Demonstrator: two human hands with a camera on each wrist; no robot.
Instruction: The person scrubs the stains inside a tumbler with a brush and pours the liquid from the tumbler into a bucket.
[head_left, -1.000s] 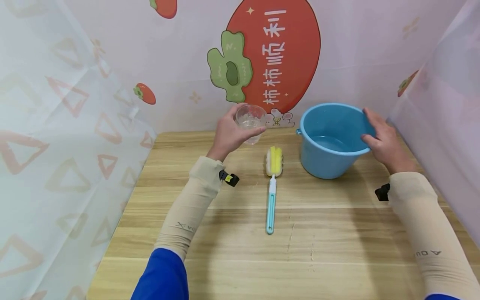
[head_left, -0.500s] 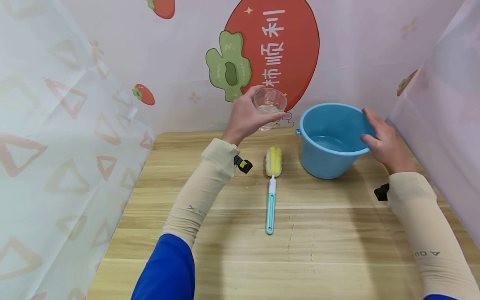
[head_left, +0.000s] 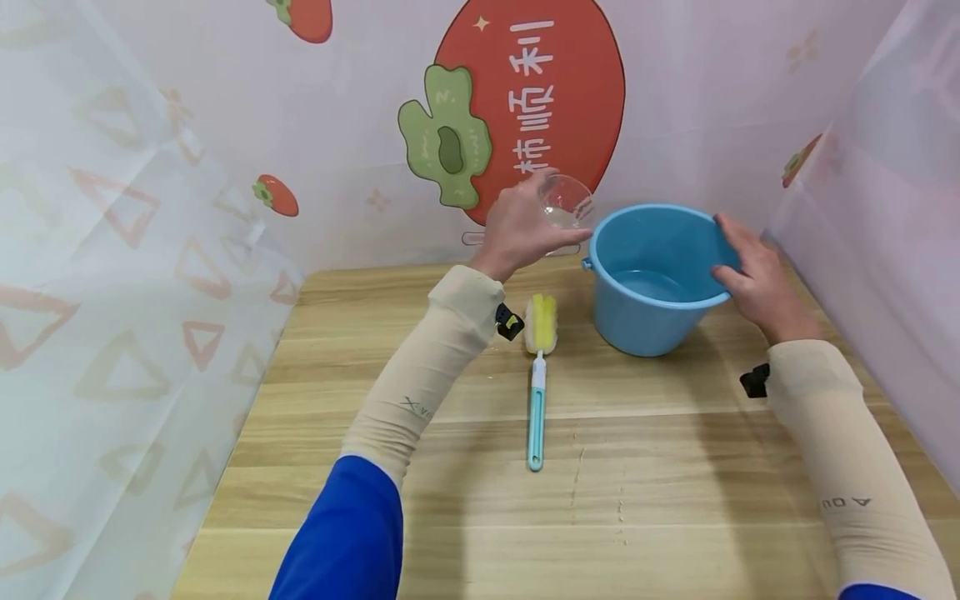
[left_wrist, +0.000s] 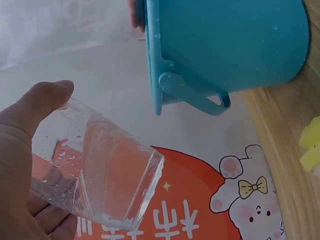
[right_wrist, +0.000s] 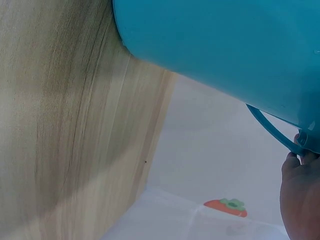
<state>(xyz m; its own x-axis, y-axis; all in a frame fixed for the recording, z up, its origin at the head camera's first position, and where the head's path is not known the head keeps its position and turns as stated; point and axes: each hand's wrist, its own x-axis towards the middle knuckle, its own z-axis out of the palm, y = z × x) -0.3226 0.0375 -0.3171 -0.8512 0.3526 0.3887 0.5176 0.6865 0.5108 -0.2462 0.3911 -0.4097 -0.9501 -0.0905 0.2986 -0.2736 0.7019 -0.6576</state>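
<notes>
My left hand point(head_left: 516, 223) grips a clear plastic cup point(head_left: 566, 200) in the air, just left of the blue bucket's rim. In the left wrist view the cup point(left_wrist: 117, 172) is tilted, with clear liquid in its lower part and droplets on its wall. The blue bucket point(head_left: 648, 327) stands upright on the table near the back, a little liquid visible at its bottom. On its right rim my right hand point(head_left: 761, 279) holds on, thumb inside and fingers at the back. The bucket's handle point(left_wrist: 192, 97) hangs down its side.
A sponge-headed bottle brush point(head_left: 536, 425) with a teal handle lies left of the bucket, below the left forearm. Wet streaks mark the wooden table point(head_left: 675, 500). A printed curtain point(head_left: 337, 150) closes off the back and both sides.
My left hand has carried the cup up and to the right, close to the bucket's rim. My right hand stays on the bucket, while the head view has shifted slightly.
</notes>
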